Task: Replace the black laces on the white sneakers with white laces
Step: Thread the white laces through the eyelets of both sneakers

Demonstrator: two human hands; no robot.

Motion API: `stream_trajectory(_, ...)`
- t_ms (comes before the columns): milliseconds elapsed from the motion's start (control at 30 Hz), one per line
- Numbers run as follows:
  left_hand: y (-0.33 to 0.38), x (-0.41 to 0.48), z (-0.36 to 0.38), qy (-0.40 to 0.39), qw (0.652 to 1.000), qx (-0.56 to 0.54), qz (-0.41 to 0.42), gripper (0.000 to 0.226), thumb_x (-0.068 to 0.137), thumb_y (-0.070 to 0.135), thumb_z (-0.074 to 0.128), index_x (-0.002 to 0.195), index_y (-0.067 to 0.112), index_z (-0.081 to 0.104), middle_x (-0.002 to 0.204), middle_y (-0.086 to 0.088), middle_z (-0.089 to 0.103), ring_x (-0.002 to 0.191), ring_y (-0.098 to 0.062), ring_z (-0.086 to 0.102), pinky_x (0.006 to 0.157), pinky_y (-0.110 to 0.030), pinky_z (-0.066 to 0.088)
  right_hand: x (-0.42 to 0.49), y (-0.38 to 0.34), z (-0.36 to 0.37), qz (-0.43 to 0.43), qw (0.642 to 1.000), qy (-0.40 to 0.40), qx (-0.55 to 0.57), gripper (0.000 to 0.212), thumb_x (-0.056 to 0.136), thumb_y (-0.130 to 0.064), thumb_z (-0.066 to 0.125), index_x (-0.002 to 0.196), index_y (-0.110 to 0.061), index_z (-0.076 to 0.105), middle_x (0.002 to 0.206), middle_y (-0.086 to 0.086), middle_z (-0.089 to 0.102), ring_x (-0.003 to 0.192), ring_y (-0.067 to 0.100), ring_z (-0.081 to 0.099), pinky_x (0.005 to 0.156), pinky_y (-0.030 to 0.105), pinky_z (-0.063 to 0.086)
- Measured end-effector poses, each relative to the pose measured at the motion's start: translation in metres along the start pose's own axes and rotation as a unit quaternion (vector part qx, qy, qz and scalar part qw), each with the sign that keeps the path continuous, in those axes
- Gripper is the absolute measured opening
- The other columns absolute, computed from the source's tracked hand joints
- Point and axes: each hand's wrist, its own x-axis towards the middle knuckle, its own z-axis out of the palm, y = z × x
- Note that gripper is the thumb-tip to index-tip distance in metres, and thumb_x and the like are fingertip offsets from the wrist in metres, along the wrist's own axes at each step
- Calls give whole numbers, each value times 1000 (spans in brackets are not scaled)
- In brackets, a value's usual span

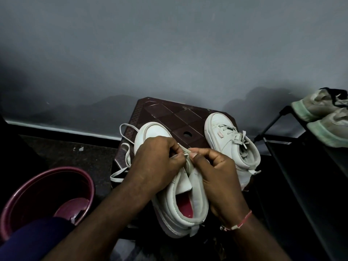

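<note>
Mid-threading on the near sneaker (180, 185), centre-low of frame on the brown stool (169, 112), toe pointing up-frame. Left grip (160, 157) and right grip (216, 170) are both closed in a pinch on the white lace (186, 153) right over the eyelet rows, thumbs nearly touching. Can't tell which eyelet, the fingers cover it. Slack (118, 174) hangs in loops off the stool's left edge. Second sneaker (231, 146), right of centre, shows white lacing, loosely tied, and no black lace shows on either shoe, so I'd judge this is the last one and only partly laced. To do it well: pinch close to the lace tip so it doesn't buckle at the hole, feed it flat with no twist, pull through fully, then even both ends before the next cross. Match the cross pattern on the laced shoe. Watch the slack: it could snag the stool corner or trail toward the maroon bucket (47, 172) at lower left. Something dark lies on the spare pair (320, 106) at upper right, possibly the old laces, too dim to be sure.
</note>
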Motion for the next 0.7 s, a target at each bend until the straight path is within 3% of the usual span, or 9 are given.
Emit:
stream_trajectory(100, -4, 1, -3, 1, 1000, 3, 3, 10, 84, 28, 65, 75, 25, 71, 69, 8, 68, 69, -7, 62, 70, -34, 52, -1, -2, 1, 34, 995, -58, 69, 24, 88, -25, 62, 93, -5, 74, 96, 24, 71, 93, 32, 69, 89, 44, 52)
stream_trajectory(200, -9, 1, -5, 2, 1000, -19, 3, 10, 87, 27, 67, 80, 27, 74, 74, 11, 70, 73, -3, 63, 72, -30, 52, 2, -5, -3, 80, 981, -102, 148, 26, 91, -18, 58, 104, 1, 70, 105, 25, 70, 101, 32, 66, 96, 42, 49)
stream_trajectory(333, -13, -1, -5, -1, 997, -73, 3, 9, 84, 22, 73, 78, 28, 76, 75, 15, 72, 74, 3, 65, 72, -21, 52, 7, -2, 1, 98, 979, -107, 144, 14, 83, -4, 64, 96, -3, 68, 92, 18, 72, 83, 21, 68, 81, 29, 56)
stream_trajectory(400, -15, -2, -5, -7, 996, -88, 6, 10, 83, 20, 74, 81, 30, 72, 74, 15, 71, 73, 3, 65, 70, -21, 50, 9, -1, 4, 77, 988, -91, 99, 6, 85, -3, 64, 90, -4, 67, 83, 15, 70, 77, 19, 66, 76, 28, 56)
stream_trajectory(467, -13, -3, -7, -41, 995, -89, 5, 19, 83, 24, 73, 97, 32, 63, 78, 14, 72, 74, 1, 64, 71, -25, 50, 11, -2, 6, 30, 997, -65, 5, 6, 92, -4, 59, 90, -5, 64, 75, 8, 70, 70, 14, 65, 69, 25, 55)
stream_trajectory(533, -12, -3, -9, -82, 996, -43, 13, 36, 79, 35, 72, 111, 35, 55, 88, 15, 70, 81, 0, 63, 76, -27, 51, 11, -9, 7, -33, 997, -50, -47, 9, 98, -6, 50, 95, -3, 58, 82, 8, 73, 74, 15, 68, 71, 28, 56)
stream_trajectory(633, -9, -6, -8, -94, 994, 36, 47, 53, 65, 45, 61, 117, 38, 54, 91, 18, 61, 95, -5, 56, 85, -28, 47, 7, -30, 7, -92, 993, -46, 64, 12, 102, -10, 40, 92, -9, 48, 81, 9, 72, 76, 24, 70, 75, 35, 57)
stream_trajectory(700, -8, -9, -5, -87, 993, 53, 55, 55, 62, 39, 53, 118, 37, 54, 92, 16, 58, 99, -9, 50, 88, -30, 43, 3, -53, -1, -132, 982, 5, 133, 14, 101, -12, 42, 88, -14, 47, 63, 1, 63, 57, 17, 60, 54, 26, 50)
